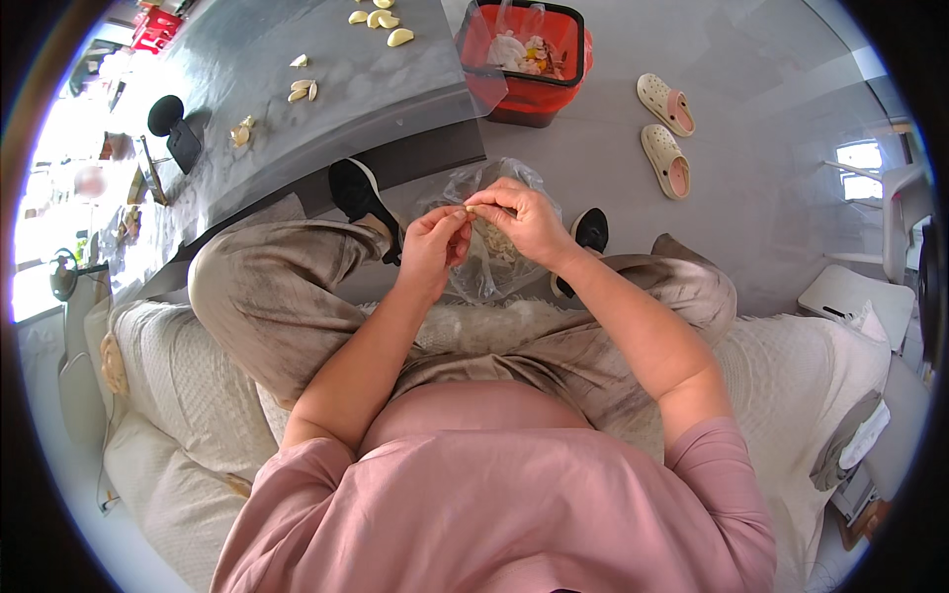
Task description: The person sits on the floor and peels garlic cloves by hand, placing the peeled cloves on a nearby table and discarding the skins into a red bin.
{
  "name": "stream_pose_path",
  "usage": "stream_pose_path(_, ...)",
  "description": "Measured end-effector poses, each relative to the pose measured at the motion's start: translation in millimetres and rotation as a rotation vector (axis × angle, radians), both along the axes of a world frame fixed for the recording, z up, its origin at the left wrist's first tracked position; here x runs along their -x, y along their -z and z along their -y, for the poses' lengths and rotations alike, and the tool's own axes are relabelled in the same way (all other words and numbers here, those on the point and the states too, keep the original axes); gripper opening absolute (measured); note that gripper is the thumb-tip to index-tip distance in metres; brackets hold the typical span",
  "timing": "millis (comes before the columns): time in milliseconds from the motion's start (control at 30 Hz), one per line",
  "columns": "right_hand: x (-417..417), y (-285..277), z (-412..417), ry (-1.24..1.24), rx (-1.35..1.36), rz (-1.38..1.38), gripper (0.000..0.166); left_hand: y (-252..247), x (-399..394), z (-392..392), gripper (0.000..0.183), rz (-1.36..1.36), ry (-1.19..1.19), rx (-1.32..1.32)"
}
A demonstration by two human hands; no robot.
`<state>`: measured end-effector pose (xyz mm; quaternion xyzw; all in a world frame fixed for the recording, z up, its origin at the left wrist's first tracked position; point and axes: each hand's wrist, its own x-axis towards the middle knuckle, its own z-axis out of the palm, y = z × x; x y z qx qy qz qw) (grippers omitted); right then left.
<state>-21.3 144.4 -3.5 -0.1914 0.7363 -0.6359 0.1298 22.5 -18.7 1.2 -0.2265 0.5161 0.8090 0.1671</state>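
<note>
Between my fingertips is a small garlic clove (470,210), partly hidden. My left hand (437,241) pinches it from the left with thumb and finger, the other fingers curled. My right hand (523,222) holds it from the right with thumb and forefinger. Below both hands, between my feet, a clear plastic bag (493,270) lies open with pale garlic skins or cloves inside; which of them I cannot tell. On the grey table at the upper left lie several peeled garlic cloves (400,37), a small group of cloves (302,91) and some garlic pieces with skin (241,133).
A red bin (504,93) with a black rim holds scraps beside the table (356,89). Cream clogs (667,163) lie on the floor at the right. A black stand (182,141) is on the table's left part. I sit on a sofa with a cream cover (778,378).
</note>
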Motion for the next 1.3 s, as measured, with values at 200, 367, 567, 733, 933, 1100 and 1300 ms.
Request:
stream_pose_path(200, -1.9, 12.4, 3.8, -0.017, 0.226, 0.322, 0.019, -4.9, 0.8, -4.8, 0.011, -0.002, -0.048, 0.094)
stream_pose_path(367, -1.9, 18.0, -1.0, -0.031, 0.43, 0.707, 0.023, -5.3, -2.0, -9.8, 0.012, -0.049, 0.064, 0.228)
stream_pose_path(567, -1.9, 11.9, -0.4, -0.033, 0.56, 0.859, 0.023, 2.2, -5.7, -11.1, 0.015, -0.105, 0.165, 0.308)
stream_pose_path(733, 1.7, 15.0, -4.0, -0.065, 0.525, 0.794, 0.021, -7.4, -2.9, -8.1, 0.02, -0.031, 0.055, 0.251)
stream_pose_path(933, 0.5, 2.1, -0.9, -0.073, 0.405, 0.578, 0.019, -12.7, 0.9, -5.8, 0.021, -0.051, 0.016, 0.151)
stream_pose_path(1100, 0.6, 3.9, -0.7, -0.069, 0.397, 0.552, 0.02, -10.6, 0.5, -5.8, 0.019, -0.031, 0.022, 0.113)
stream_pose_path(1300, 0.8, 2.0, -1.3, -0.043, 0.34, 0.541, 0.022, -4.8, -0.2, -3.0, 0.017, -0.02, 0.022, 0.078)
